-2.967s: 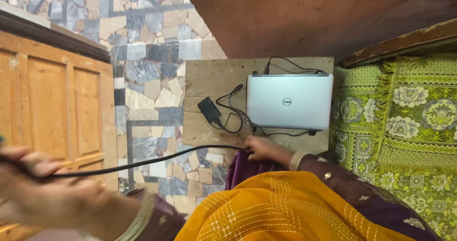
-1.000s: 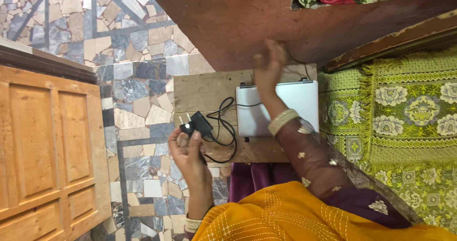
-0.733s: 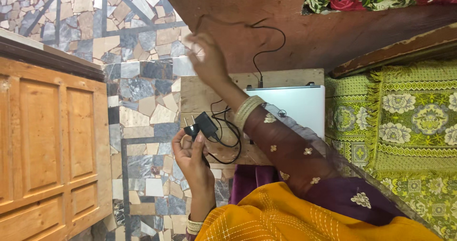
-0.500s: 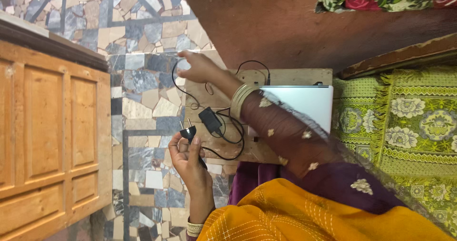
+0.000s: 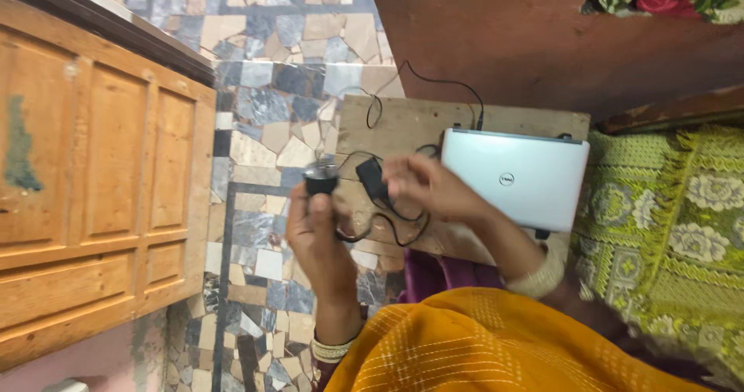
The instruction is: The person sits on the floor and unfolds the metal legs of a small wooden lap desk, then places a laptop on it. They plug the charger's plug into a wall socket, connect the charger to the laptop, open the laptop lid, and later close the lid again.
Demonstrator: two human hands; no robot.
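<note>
My left hand (image 5: pixel 318 233) is raised over the floor and is shut on a black power plug (image 5: pixel 320 181), prongs pointing away from me. Its black cable (image 5: pixel 380 233) loops down to a black adapter brick (image 5: pixel 370 177) lying on a wooden board (image 5: pixel 403 122). My right hand (image 5: pixel 430 187) is blurred, its fingertips at the brick and cable; whether it grips them is unclear. A closed silver laptop (image 5: pixel 515 177) rests on the board to the right, with a thin cord (image 5: pixel 442 82) plugged into its far edge.
A wooden panelled door or cabinet (image 5: pixel 101 183) stands at the left. The floor (image 5: pixel 271 98) is patterned stone mosaic. A green floral bedspread (image 5: pixel 674 221) lies at the right beside a dark red-brown surface (image 5: pixel 527 43). My orange garment (image 5: pixel 480 345) fills the bottom.
My right hand has come back from the far left of the board to the adapter brick. The left hand has lifted the plug slightly. The laptop lid is uncovered again.
</note>
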